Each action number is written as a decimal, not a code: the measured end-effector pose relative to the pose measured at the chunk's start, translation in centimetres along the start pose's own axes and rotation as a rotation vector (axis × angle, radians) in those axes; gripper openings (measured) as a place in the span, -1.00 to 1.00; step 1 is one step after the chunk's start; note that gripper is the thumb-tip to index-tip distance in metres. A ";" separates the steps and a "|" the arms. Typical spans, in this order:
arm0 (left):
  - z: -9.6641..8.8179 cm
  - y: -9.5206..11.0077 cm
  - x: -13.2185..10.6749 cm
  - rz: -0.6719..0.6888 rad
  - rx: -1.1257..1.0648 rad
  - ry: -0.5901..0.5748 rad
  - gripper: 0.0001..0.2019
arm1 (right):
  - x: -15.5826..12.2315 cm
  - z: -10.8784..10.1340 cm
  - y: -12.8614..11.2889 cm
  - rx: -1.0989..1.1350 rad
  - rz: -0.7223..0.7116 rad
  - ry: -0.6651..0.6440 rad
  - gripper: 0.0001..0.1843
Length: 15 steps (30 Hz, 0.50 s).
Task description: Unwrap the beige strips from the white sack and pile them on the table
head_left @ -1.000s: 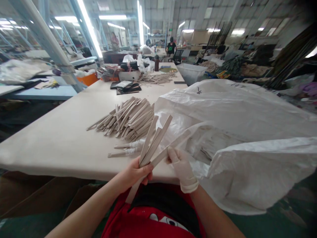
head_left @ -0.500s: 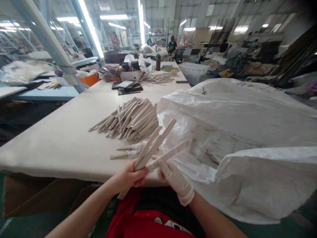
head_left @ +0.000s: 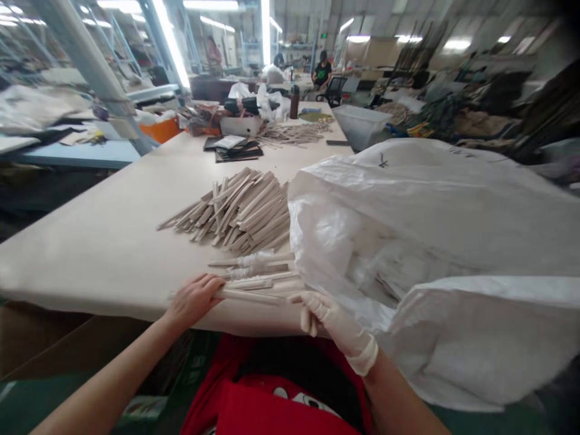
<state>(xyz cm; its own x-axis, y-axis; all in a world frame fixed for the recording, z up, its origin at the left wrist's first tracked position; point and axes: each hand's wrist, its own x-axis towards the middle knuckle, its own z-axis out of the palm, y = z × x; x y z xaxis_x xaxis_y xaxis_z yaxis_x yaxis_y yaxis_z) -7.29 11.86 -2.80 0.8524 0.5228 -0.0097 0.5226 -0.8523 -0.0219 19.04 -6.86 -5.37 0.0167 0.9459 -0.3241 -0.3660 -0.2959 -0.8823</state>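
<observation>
My bare left hand [head_left: 193, 298] rests on the near edge of the pale table [head_left: 104, 241], its fingers closed round the left end of a small bundle of flat wooden sticks [head_left: 258, 288] lying flat there. My right hand [head_left: 328, 317], in a white glove, touches the bundle's right end with curled fingers. Two sticks with white wrapping [head_left: 251, 266] lie just beyond the bundle. A large heap of the same sticks [head_left: 240, 208] sits further back. A big white woven sack [head_left: 430, 241] lies open at my right.
Further up the table lie dark folders [head_left: 233, 149], a white box [head_left: 240, 125], more sticks [head_left: 290, 134], a dark bottle [head_left: 294, 110] and a grey tub [head_left: 360, 125]. A person in black [head_left: 322, 72] sits far off. Metal racks stand at the left.
The sticks I held fanned upright in my left hand now lie flat on the table edge. Both hands have dropped down to the bundle's ends.
</observation>
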 end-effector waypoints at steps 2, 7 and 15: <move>1.4 -1.0 0.2 0.047 0.060 0.032 -0.81 | -1.0 -2.3 -0.6 0.063 -0.116 0.249 -0.57; 1.8 -1.1 0.0 0.063 0.087 0.075 -0.80 | -2.6 -7.3 -0.6 -0.079 -0.324 0.951 -0.67; -0.9 0.9 -1.4 -0.168 -0.132 0.137 -0.78 | -0.8 -8.3 -0.6 -1.128 0.278 0.859 -0.39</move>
<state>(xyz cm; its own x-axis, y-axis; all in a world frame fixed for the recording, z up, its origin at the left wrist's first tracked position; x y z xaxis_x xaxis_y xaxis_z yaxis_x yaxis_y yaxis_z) -8.04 10.36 -1.91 0.7431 0.6585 0.1188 0.6477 -0.7525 0.1195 26.99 -8.54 -7.42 0.7603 0.5909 -0.2698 0.4591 -0.7827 -0.4203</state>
